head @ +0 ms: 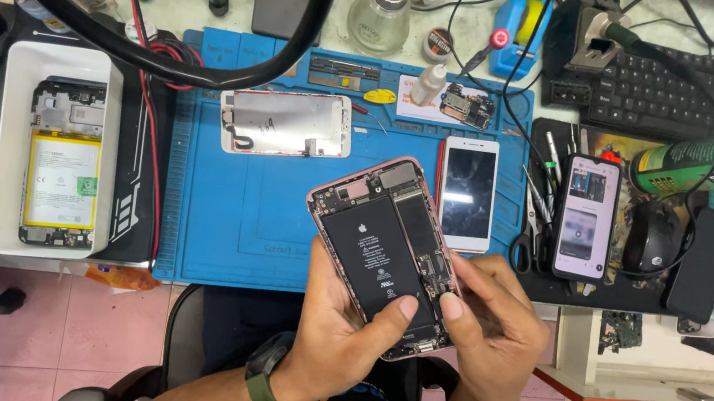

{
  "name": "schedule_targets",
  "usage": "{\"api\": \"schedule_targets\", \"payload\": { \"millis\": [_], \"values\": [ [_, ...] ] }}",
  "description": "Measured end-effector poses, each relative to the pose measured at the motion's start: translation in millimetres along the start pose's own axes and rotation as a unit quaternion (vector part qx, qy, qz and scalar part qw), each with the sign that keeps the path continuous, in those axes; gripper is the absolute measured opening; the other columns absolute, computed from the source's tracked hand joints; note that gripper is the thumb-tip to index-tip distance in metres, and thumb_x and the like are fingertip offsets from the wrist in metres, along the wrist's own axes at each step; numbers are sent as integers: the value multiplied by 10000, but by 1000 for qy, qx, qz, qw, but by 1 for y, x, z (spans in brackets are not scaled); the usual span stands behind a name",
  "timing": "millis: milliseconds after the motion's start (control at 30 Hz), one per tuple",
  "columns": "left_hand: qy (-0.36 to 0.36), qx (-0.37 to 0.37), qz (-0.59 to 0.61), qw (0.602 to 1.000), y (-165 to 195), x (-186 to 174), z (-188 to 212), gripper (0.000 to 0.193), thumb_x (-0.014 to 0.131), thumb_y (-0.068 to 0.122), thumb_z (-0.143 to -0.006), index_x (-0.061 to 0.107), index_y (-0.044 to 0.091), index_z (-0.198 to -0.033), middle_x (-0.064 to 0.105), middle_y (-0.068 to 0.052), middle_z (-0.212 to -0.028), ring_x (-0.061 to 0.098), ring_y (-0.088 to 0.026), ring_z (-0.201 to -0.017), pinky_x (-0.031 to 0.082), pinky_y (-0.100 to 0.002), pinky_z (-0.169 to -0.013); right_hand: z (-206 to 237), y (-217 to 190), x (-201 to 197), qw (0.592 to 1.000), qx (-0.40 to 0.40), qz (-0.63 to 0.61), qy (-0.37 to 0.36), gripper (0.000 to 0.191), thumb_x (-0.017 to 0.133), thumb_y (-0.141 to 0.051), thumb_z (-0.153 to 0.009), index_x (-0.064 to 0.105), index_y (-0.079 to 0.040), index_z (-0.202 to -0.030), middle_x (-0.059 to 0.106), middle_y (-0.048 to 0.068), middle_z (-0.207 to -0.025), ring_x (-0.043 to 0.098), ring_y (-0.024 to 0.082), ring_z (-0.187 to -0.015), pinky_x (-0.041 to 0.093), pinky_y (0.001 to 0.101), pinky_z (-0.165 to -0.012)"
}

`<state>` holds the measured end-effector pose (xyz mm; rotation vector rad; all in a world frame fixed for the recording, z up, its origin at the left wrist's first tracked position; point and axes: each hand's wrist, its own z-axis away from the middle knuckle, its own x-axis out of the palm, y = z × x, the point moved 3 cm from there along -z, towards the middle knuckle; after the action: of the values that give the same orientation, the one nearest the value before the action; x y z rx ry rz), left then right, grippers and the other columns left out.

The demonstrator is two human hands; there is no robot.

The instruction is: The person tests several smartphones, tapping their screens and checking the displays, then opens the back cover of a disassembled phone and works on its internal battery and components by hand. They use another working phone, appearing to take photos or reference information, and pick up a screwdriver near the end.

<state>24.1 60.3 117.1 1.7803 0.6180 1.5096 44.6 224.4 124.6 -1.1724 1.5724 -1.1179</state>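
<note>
As both hands [414, 327] grasp opened phone [382, 254], long axis diagonal, top pointing upper-left w/ battery up.

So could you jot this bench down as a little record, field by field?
Left hand: left hand cradles the opened phone, thumb on its black battery
Right hand: right hand pinches the phone's lower right edge
Work surface: blue mat
On the mat: detached screen panel, white phone
Left side: white tray with another opened phone
Right side: lit phone, black mouse
</note>
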Motion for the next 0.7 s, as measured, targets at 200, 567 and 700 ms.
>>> {"api": "schedule_targets", "payload": {
  "millis": [200, 567, 700],
  "values": [
    [14, 21, -8, 1000, -3, 1, -3, 622, 631, -102, -968, 243, -19, -1448, 585, -171, -1316, 660, -185, -1179, 579, -347, -1018, 0, 1, 4, 1000, 9, -29, -1, 395, 700, 40, -926, 657, 105, -1314, 636, 101, -1096, 633, 139, -1002, 524, 244, -867],
    [36, 24, -10, 999, 1, 2, -6, 622, 657, -88, -962, 269, -17, -1443, 615, -162, -1290, 678, -181, -1140, 590, -337, -980, 1, 2, 1, 999, 10, -46, -28, 439, 705, 1, -926, 634, 117, -1343, 640, 137, -1156, 640, 167, -1060, 527, 268, -924],
    [44, 31, 10, 999, 5, -1, -7, 598, 640, -92, -973, 274, -11, -1439, 628, -164, -1270, 697, -189, -1123, 601, -346, -975, 5, -1, 2, 997, -22, -71, -26, 505, 703, 4, -920, 592, 102, -1403, 646, 153, -1222, 645, 185, -1119, 544, 301, -997]
  ]
}}
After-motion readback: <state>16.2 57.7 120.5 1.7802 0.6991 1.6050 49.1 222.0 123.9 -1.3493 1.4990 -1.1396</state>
